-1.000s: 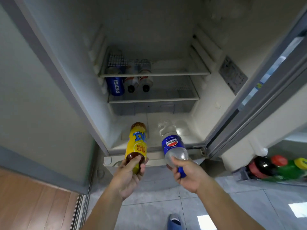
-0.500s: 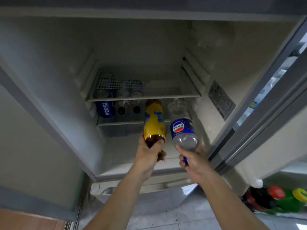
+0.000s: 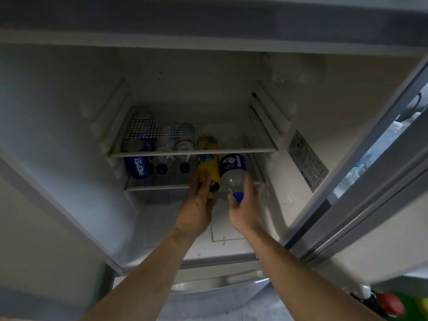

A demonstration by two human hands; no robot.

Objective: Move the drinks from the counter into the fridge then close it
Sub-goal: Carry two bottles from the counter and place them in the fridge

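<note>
The white open fridge [image 3: 231,89] now fills almost the whole view, while one second ago its lower edge and the floor tiles were seen; the head and both arms have been brought in close to the shelves. On the lower wire shelf [image 3: 148,187], under the upper white wire shelf [image 3: 192,152], a blue Pepsi can [image 3: 139,167] is lying at the left edge, and two small dark-capped bottles [image 3: 172,164] lie just beside it, all unchanged.

The two new drinks have been carried from in front of the fridge onto this same lower shelf. The yellow-labelled bottle of dark drink [image 3: 207,170] is laid just beside the dark-capped bottles, bottom first, with its yellow cap toward the front edge. The clear plastic Pepsi bottle with a blue label and blue cap [image 3: 232,174] lies touching it on the right, near the right edge of the shelf.

The left hand [image 3: 196,212] is closed around the neck end of the yellow-labelled bottle. The right hand [image 3: 243,209] is pinching the neck of the clear Pepsi bottle, fingers pressed on its shoulder.

It is judged that both bottles are almost placed; they must only be released. More bottles are seen on the door at the lower right corner [image 3: 393,304], and the door is not yet closed.
</note>
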